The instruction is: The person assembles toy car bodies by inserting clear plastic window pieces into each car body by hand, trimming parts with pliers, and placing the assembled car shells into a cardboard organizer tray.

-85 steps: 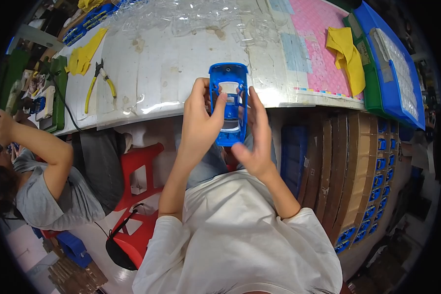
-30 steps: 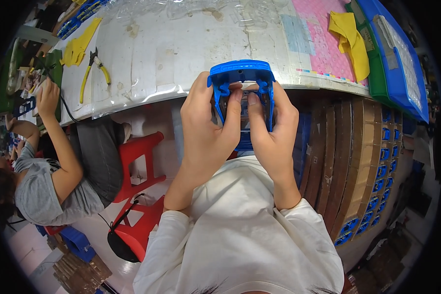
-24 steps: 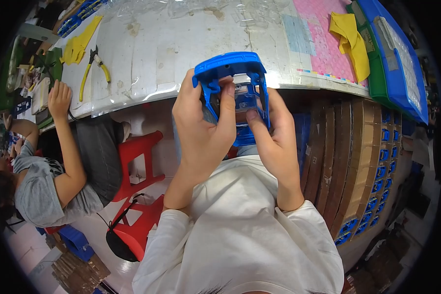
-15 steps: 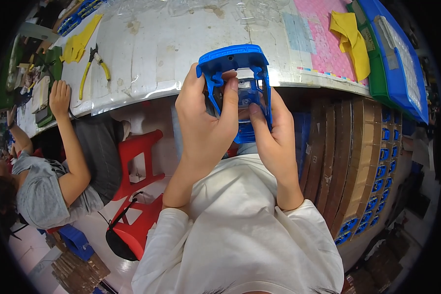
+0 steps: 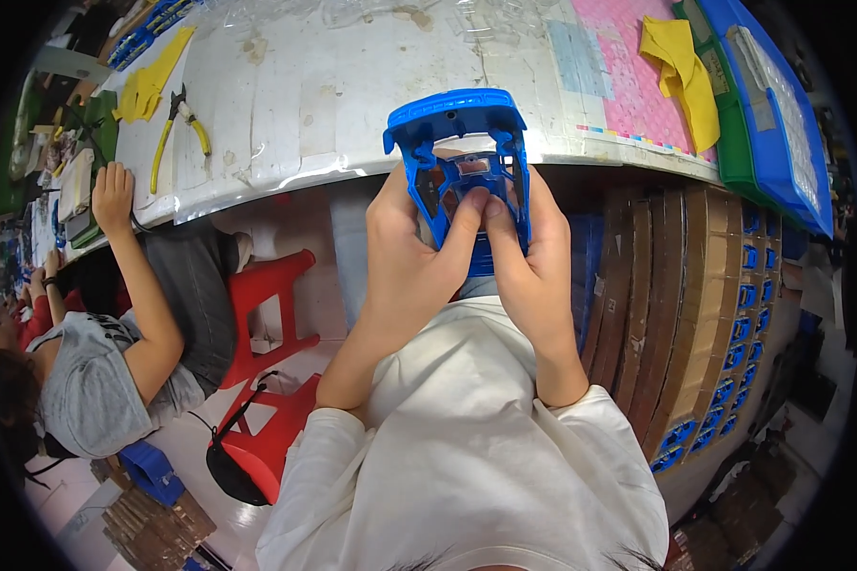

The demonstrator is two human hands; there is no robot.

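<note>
Since 0.5 s ago, the shell [image 5: 459, 143] has tipped a little further upright in my hands, and the neighbour's hand has settled on the tabletop [image 5: 352, 86] at far left. Both grips are closed on it: left hand [image 5: 411, 243] wraps the left side, right hand [image 5: 533, 257] the right, thumbs meeting on the small clear insert in the middle. Its long axis runs near to far, closed end pointing far, over the tabletop's near edge. Both hands sit equally close.

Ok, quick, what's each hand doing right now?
Left hand: closed on the blue plastic shell.
Right hand: closed on the same shell, thumb pressing inside.
</note>
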